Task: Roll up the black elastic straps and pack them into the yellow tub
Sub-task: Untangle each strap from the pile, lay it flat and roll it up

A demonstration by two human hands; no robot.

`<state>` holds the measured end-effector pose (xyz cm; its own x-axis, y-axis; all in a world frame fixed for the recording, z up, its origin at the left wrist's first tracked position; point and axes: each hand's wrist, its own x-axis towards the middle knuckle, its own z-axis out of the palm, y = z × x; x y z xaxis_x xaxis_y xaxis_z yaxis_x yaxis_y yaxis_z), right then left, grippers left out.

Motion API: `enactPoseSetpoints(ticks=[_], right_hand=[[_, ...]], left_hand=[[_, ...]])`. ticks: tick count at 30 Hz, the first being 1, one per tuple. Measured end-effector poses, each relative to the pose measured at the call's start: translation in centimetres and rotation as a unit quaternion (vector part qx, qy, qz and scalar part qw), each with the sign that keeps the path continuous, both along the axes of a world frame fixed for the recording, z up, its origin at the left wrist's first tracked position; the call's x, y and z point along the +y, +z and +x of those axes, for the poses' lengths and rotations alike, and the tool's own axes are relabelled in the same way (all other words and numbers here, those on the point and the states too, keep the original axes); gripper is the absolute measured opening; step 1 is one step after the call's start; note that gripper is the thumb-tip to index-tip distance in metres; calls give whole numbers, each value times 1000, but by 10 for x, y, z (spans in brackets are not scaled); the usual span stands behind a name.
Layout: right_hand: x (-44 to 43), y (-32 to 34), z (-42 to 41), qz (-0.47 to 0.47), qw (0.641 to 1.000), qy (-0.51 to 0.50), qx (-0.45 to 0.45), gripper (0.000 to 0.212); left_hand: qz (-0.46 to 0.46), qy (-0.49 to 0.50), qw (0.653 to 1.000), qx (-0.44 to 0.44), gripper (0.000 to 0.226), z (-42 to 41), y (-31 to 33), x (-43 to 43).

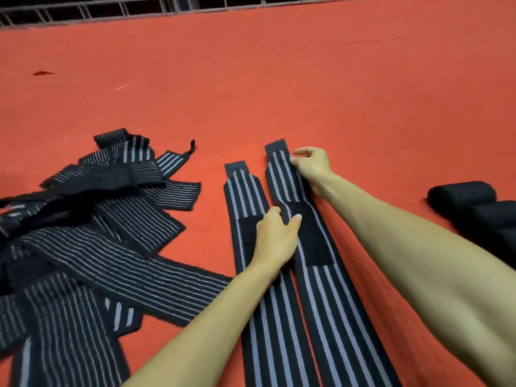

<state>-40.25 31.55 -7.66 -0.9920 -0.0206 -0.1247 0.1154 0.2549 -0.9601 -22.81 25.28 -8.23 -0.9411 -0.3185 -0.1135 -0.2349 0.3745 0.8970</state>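
Two long black straps with grey stripes lie side by side on the red surface, running away from me: the left strap and the right strap. My left hand rests between them, thumb on the black patch of the right strap, fingers curled over the left strap's inner edge. Near the far end, my right hand pinches the right strap's edge. A loose pile of unrolled straps lies to the left. Rolled black straps sit at the right edge. No yellow tub is in view.
The red surface stretches far ahead to a metal railing along the top. A small dark mark shows on the surface at far left.
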Motion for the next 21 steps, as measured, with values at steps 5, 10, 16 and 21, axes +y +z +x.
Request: enactPoseSetpoints(ticks=[5,10,16,21], right_hand=[[29,-1,37,55,998,25,4,37],[80,5,110,123,990,62,-22,19],[123,34,200,179,960,181,-114,15],[144,47,249,243,920,241,-188,27]], left_hand=[[0,-18,999,47,42,42,11,-14],[-159,2,985,71,26,114,6,-40],[-228,-1,973,-30,27,173,9,-45],[-178,-34,975,-132,47,188,22,-33]])
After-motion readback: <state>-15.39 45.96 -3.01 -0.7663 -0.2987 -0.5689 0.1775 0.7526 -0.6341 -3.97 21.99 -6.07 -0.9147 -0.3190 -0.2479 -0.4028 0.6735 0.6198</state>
